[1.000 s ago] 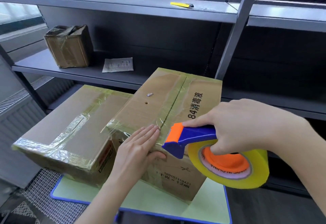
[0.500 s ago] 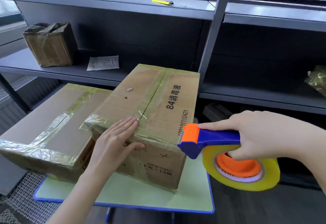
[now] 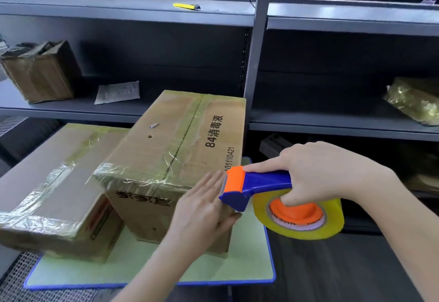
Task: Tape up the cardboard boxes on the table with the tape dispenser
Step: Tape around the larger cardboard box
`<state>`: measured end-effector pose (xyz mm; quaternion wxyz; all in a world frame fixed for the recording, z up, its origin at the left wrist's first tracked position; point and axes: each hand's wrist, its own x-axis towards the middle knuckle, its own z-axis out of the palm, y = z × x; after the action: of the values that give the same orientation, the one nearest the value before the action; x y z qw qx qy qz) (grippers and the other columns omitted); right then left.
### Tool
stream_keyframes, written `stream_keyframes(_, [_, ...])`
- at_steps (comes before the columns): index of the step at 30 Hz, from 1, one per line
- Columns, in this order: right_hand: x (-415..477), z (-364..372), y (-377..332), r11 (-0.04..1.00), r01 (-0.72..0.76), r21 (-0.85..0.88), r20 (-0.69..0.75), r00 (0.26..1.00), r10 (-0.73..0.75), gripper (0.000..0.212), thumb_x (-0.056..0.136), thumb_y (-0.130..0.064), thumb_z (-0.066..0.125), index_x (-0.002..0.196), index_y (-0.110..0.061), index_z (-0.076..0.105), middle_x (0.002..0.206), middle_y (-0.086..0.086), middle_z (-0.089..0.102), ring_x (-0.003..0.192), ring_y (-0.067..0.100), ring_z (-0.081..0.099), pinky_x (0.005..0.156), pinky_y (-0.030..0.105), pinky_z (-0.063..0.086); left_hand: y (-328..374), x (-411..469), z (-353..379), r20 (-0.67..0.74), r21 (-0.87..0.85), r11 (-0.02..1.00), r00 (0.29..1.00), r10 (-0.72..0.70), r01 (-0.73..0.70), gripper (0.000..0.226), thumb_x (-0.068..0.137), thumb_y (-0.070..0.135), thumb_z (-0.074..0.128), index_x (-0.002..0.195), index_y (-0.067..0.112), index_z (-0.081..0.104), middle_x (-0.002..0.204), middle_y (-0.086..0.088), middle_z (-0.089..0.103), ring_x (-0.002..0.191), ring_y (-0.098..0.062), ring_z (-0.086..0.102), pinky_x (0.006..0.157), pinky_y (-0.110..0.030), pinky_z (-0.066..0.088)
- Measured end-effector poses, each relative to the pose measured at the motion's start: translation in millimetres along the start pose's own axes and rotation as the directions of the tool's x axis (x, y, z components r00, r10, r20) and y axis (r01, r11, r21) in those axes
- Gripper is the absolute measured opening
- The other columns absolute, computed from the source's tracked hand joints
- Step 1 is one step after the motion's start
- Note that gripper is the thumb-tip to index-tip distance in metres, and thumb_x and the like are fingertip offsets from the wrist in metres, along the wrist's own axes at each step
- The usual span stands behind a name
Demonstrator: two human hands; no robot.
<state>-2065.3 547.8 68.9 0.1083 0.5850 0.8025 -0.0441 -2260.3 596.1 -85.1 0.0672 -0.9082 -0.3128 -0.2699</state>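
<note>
Here the printed cardboard box (image 3: 180,159) stands on the pale green table (image 3: 249,266), its long axis running near-to-far, its taped centre seam likewise. The left hand (image 3: 204,209) lies flat, fingers extended and gripping nothing, against the box's near right corner. The right hand (image 3: 316,173), clenched on the blue handle of the tape dispenser (image 3: 273,197), holds its orange cutter just right of that corner, nearest the untaped right edge. A second, taped box (image 3: 54,182) sits touching at left; shelving (image 3: 256,47) rises beyond.
</note>
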Motion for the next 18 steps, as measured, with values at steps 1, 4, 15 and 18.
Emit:
stream_keyframes(1, [0.0,0.8,0.5,1.0,0.004,-0.001,0.001,1.0,-0.004,0.071,0.082,-0.043,0.056,0.136,-0.066,0.016,0.071,-0.017,0.04,0.066,0.002,0.043,0.06,0.017,0.036,4.7,2.8,4.4,-0.042,-0.018,1.0,0.999,0.003,-0.004,0.053,0.092,0.047,0.042,0.117,0.006,0.066,0.121,-0.009,0.064,0.115,-0.02,0.059,0.104,-0.032,0.037])
stream_keyframes(4, [0.5,5.7,2.1,1.0,-0.002,-0.005,0.018,1.0,0.003,0.071,0.083,-0.042,0.055,0.137,-0.064,0.014,0.07,-0.016,0.039,0.065,0.003,0.042,0.058,0.017,0.034,4.0,3.5,11.6,-0.119,-0.046,0.999,0.993,-0.007,0.002,0.047,0.096,0.04,0.042,0.112,0.005,0.069,0.117,-0.008,0.067,0.112,-0.022,0.062,0.102,-0.031,0.039])
stream_keyframes(15, [-27.8,34.3,22.8,0.986,-0.076,0.15,0.063,0.996,0.067,0.076,0.081,-0.044,0.055,0.124,-0.078,0.002,0.09,-0.008,0.054,0.082,0.008,0.051,0.067,0.022,0.044,-13.7,-5.7,1.5,-0.077,-0.033,0.999,0.997,-0.01,0.008,0.046,0.091,0.04,0.049,0.114,0.006,0.068,0.121,-0.004,0.064,0.117,-0.016,0.057,0.101,-0.03,0.04])
stream_keyframes(18, [-35.7,39.2,27.0,0.984,-0.104,0.143,0.084,0.992,0.093,0.076,0.081,-0.043,0.054,0.126,-0.076,0.003,0.089,-0.009,0.053,0.084,0.008,0.051,0.074,0.026,0.047,-11.6,-5.9,-2.7,-0.046,-0.048,0.998,0.998,-0.04,0.037,0.046,0.091,0.041,0.047,0.115,0.007,0.068,0.123,-0.003,0.063,0.118,-0.013,0.055,0.104,-0.028,0.038])
